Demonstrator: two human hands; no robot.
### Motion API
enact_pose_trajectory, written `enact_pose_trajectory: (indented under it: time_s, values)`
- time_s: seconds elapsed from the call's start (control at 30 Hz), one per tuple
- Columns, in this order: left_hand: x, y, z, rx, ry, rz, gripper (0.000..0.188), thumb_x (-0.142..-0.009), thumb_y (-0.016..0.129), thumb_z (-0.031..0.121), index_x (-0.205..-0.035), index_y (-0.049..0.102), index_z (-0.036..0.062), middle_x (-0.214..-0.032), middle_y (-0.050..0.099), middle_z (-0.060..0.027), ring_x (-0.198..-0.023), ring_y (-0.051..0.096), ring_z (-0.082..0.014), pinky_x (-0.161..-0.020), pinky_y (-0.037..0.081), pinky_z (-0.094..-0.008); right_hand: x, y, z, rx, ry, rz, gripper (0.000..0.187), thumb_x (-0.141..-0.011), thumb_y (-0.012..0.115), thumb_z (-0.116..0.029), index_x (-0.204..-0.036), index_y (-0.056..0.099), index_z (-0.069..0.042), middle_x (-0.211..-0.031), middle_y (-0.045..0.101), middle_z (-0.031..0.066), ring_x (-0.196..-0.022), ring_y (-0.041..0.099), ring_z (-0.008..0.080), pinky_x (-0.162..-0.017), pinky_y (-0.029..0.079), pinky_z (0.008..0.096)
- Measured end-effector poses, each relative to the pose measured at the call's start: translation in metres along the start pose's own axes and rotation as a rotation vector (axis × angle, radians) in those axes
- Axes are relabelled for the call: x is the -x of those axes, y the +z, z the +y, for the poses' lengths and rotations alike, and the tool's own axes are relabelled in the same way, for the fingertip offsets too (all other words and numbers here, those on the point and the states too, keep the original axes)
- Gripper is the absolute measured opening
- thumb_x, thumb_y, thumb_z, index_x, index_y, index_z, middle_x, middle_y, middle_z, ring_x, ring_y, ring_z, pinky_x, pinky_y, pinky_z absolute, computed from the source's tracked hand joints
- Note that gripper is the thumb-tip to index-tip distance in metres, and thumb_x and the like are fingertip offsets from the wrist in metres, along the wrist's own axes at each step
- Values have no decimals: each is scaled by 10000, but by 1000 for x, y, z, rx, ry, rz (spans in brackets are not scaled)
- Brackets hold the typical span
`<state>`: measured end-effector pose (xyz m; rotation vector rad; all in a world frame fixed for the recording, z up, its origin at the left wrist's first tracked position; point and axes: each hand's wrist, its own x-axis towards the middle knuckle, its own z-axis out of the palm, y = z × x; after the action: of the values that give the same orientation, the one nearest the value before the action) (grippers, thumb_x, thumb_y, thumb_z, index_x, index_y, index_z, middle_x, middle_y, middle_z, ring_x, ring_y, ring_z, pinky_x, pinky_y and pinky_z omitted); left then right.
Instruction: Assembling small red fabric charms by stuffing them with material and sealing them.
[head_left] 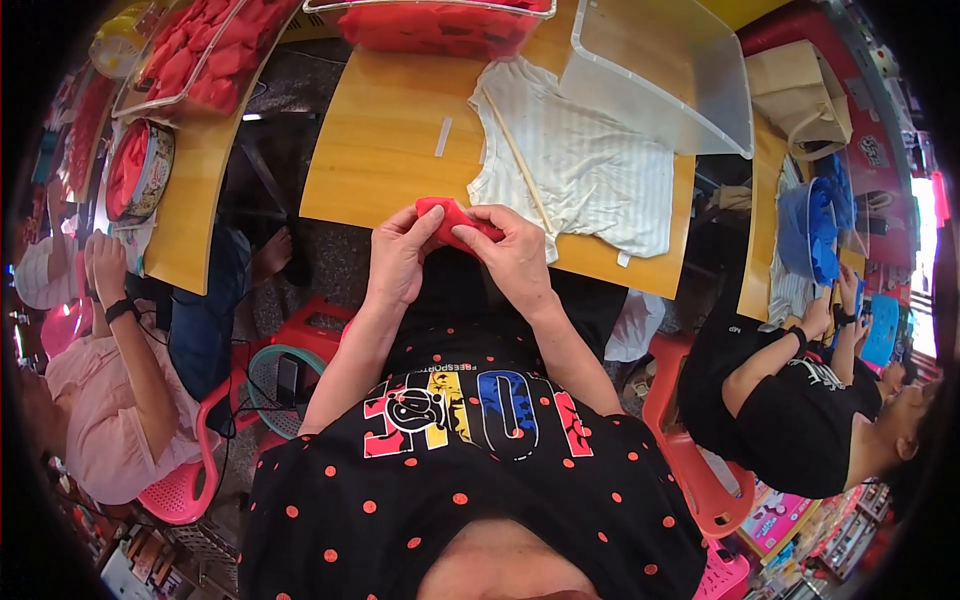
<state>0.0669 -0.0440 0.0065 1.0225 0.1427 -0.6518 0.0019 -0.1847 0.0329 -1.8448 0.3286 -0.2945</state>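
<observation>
Red piece: a small, soft, folded red cloth piece [452, 222] is held up just in front of the near edge of the wooden table [385, 150], between both hands.
Left hand: the left hand [400, 255] is closed on the left end of the red piece, thumb and fingertips pinched over it.
Right hand: the right hand [515, 255] is closed on the right end, the fingers curled over the top fold.
Table: a smooth, yellowish board with a straight near edge is seen beyond the hands.
Garment: a pale, finely striped shirt [580, 165] is spread flat on the table, far right of the hands.
Clear tray: a stiff, translucent plastic tray [665, 85] is laid partly over the shirt's far side.
Red stock: a clear bin heaped with red fabric [435, 25] is set at the far edge.
Co-workers: a person in pink [110, 400] is seated left; a person in black [790, 400] is seated right.
</observation>
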Motion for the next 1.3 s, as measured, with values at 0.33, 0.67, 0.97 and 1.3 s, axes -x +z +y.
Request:
enact_pose_trajectory:
  time_s: [0.33, 0.67, 0.97, 1.3]
  values:
    - [-3, -50, 32, 167, 109, 159, 260, -953, 497, 258, -1028, 604, 34, -816, 641, -43, -776, 599, -133, -724, 473, -261, -49, -29, -17, -643, 186, -149, 111, -808, 677, -44, -898, 657, 18, -765, 641, 32, -664, 586, 72, -568, 451, 200]
    - [14, -63, 20, 35, 191, 201, 221, -936, 534, 184, -1044, 599, 3, -850, 631, -41, -773, 593, -118, -722, 475, -237, -61, 2, -22, -184, 134, -201, 129, -760, 670, -85, -815, 637, 27, -801, 653, 168, -704, 632, 309, -652, 500, 336]
    - [13, -12, 13, -1031, 857, 211, 371, -824, 653, -8, -1171, 522, -4, -1078, 582, -68, -913, 579, -145, -822, 478, -258, -36, 33, -32, 91, -192, -142, 162, -807, 656, -110, -906, 642, 17, -786, 648, 148, -735, 647, 260, -656, 505, 320]
    - [8, -14, 23, 154, 23, -112, 391, -845, 621, 22, -1218, 503, 29, -1138, 586, -89, -1044, 586, -200, -909, 491, -340, -28, 1, -16, -9, -12, -253, 388, -770, 725, -252, -1044, 638, 8, -909, 629, 114, -773, 611, 200, -674, 482, 281]
